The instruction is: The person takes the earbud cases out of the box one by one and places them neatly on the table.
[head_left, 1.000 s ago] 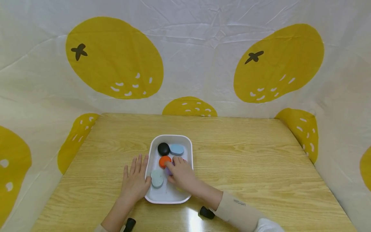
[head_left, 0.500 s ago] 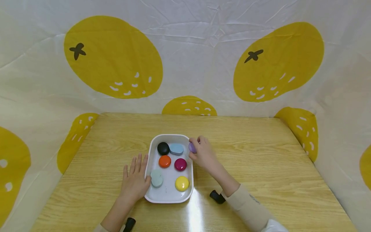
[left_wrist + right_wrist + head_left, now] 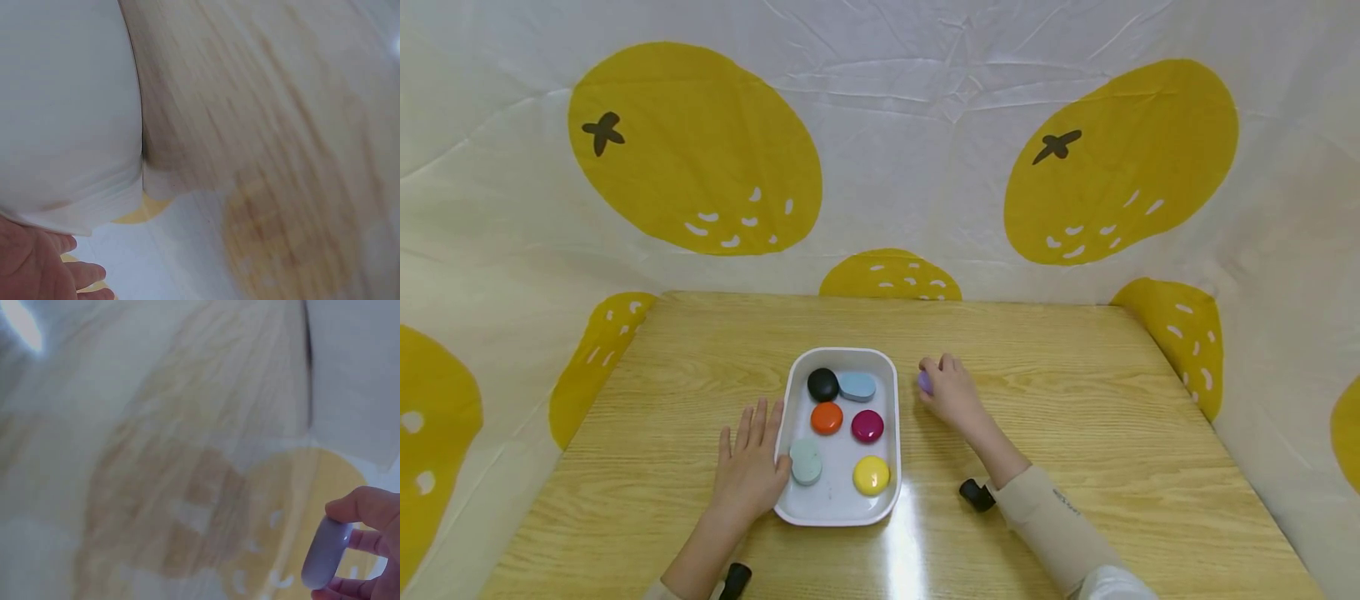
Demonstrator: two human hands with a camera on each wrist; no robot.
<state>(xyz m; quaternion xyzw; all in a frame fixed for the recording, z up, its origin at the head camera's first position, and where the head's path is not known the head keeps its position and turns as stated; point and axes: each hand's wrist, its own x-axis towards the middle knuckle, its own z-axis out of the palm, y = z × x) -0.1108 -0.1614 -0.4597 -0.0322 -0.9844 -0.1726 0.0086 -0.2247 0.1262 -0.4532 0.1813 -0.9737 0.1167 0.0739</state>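
Observation:
My right hand pinches a smooth, rounded purple disc between thumb and fingers, just right of the white tray. In the right wrist view the disc is seen edge-on in the fingertips. My left hand lies along the tray's left side with fingers straight and spread, its thumb at the rim. Inside the tray are a black disc, a light blue oval, an orange disc, a magenta disc, a pale green rounded block and a yellow disc.
The tray stands on a wood-grain table. A white cloth printed with big yellow fruit hangs behind and at both sides. A black wrist piece sits by the right sleeve, another by the left forearm.
My right hand has lifted the purple disc out of the tray and carried it over the right rim to beside it, uncovering the magenta and yellow discs. The left hand has stayed put.

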